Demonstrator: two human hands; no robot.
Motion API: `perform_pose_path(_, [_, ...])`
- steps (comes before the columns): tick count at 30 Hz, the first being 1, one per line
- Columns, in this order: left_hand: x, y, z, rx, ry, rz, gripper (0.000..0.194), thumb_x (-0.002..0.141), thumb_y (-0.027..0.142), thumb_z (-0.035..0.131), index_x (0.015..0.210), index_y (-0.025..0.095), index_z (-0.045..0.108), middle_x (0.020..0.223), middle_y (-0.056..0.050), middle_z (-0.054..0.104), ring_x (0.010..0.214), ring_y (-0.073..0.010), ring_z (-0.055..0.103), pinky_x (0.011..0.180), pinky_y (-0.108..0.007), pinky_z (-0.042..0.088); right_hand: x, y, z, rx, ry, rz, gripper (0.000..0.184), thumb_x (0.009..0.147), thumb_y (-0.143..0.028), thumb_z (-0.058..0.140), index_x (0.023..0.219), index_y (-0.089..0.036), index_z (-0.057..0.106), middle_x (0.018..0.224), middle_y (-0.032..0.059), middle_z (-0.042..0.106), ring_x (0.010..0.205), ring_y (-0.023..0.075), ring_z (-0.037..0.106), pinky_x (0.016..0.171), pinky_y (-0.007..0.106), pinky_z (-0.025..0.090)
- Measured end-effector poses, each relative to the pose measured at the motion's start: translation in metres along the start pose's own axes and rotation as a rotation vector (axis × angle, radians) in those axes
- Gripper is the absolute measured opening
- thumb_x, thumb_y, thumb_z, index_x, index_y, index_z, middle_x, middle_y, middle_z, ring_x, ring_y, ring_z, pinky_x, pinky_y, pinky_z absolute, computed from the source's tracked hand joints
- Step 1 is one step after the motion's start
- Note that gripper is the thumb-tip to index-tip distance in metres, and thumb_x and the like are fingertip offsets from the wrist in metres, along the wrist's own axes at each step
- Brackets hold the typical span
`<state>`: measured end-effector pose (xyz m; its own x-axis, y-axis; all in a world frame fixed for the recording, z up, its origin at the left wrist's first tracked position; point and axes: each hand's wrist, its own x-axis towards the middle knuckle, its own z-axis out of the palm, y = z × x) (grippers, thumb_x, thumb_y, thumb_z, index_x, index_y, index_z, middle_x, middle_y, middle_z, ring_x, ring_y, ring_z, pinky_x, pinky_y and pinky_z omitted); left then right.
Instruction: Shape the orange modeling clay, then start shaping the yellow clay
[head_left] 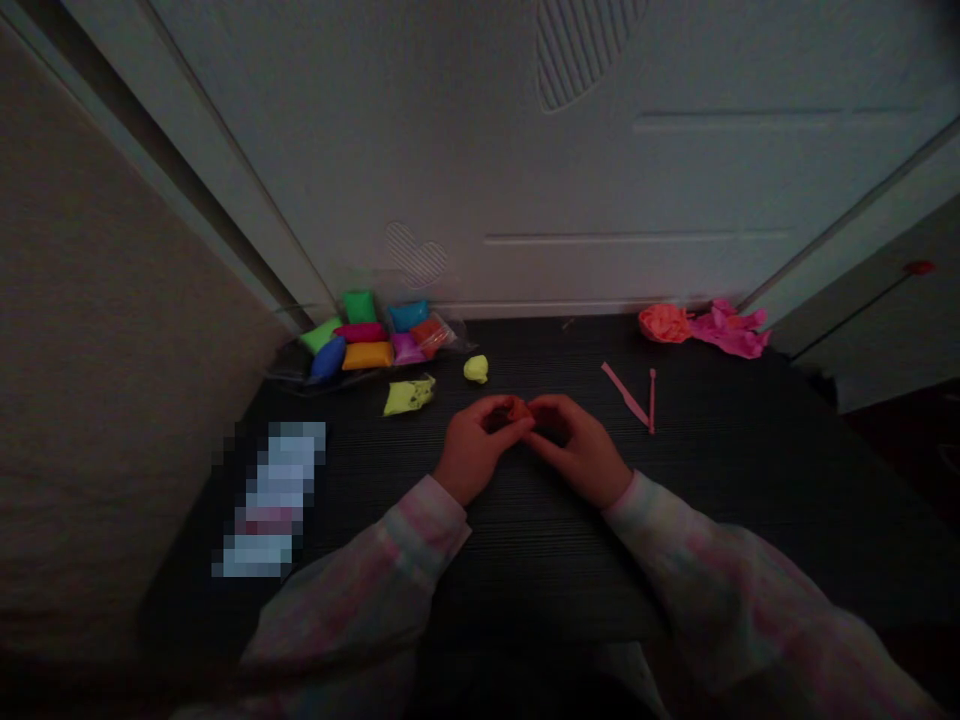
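Both hands meet over the middle of the dark table [517, 560], fingertips pinched together. Between them is a small lump of red modelling clay [518, 411], mostly covered by the fingers. My left hand [476, 445] grips it with thumb and fingers. My right hand [577, 447] presses its fingertips against the clay's right side. Just beyond the left hand sits a yellow clay lump [476, 369]. A torn yellow clay packet [408, 396] lies to its left. Right of the hands rest two pink modelling tools, a flat knife [625, 396] and a thin stick [652, 402].
Several coloured clay packets [367, 355] lie in clear plastic at the back left. A blurred-out bright rectangular object [274, 500] is at the left. Crumpled orange [664, 323] and pink [729, 328] pieces lie at the back right. A white panelled door [562, 200] borders the table's far edge.
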<state>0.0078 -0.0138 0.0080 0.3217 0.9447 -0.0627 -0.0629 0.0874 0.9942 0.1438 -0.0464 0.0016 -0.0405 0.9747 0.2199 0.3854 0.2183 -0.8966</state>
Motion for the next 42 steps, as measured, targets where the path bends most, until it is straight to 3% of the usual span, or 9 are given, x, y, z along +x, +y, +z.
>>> perform_pose_path(8, [-0.0016,0.0018,-0.0014,0.051,0.004,0.04,0.013,0.063,0.025,0.062,0.07,0.015,0.06,0.073,-0.001,0.06,0.07,-0.0129,0.054,0.071,-0.027,0.042,0.0,-0.0018,-0.0004,-0.014,-0.026,0.007,0.02,0.07,-0.027,0.059,0.087,-0.02,0.05,0.083,0.0022,0.058,0.078,0.0136,0.057,0.075,0.032,0.048])
perform_pose_path(17, [0.0007,0.0014,0.0002,-0.234,-0.013,-0.075,0.019,0.058,0.022,0.066,0.074,0.015,0.061,0.072,0.001,0.06,0.07,-0.0111,0.054,0.077,-0.029,0.04,0.0,-0.0008,0.001,0.103,-0.047,0.064,0.022,0.067,-0.025,0.061,0.084,-0.021,0.049,0.083,0.0013,0.057,0.079,0.0137,0.057,0.076,0.032,0.048])
perform_pose_path(22, [0.0016,-0.0028,0.0,-0.338,-0.008,-0.054,0.013,0.06,0.022,0.065,0.069,0.015,0.061,0.06,0.002,0.059,0.069,-0.0107,0.054,0.079,-0.029,0.038,-0.0008,-0.0006,0.0016,0.144,-0.054,0.082,0.022,0.067,-0.026,0.061,0.085,-0.02,0.049,0.085,0.0016,0.058,0.082,0.0136,0.058,0.08,0.033,0.047])
perform_pose_path(26, [0.0011,-0.0027,0.0,-0.422,-0.024,-0.076,0.019,0.059,0.02,0.066,0.077,0.016,0.062,0.07,0.002,0.062,0.066,-0.0082,0.054,0.077,-0.028,0.038,-0.001,0.0001,0.0023,0.162,-0.074,0.102,0.023,0.067,-0.026,0.061,0.086,-0.02,0.049,0.084,0.0014,0.059,0.081,0.0129,0.058,0.08,0.032,0.047])
perform_pose_path(42, [-0.0001,0.0044,0.0005,-0.481,0.012,-0.137,0.012,0.058,0.024,0.066,0.062,0.014,0.064,0.064,-0.001,0.061,0.063,-0.0098,0.052,0.075,-0.029,0.038,-0.0032,-0.0022,0.0042,0.219,-0.149,0.137,0.024,0.066,-0.026,0.062,0.086,-0.021,0.05,0.084,0.0008,0.06,0.08,0.0129,0.058,0.079,0.032,0.047])
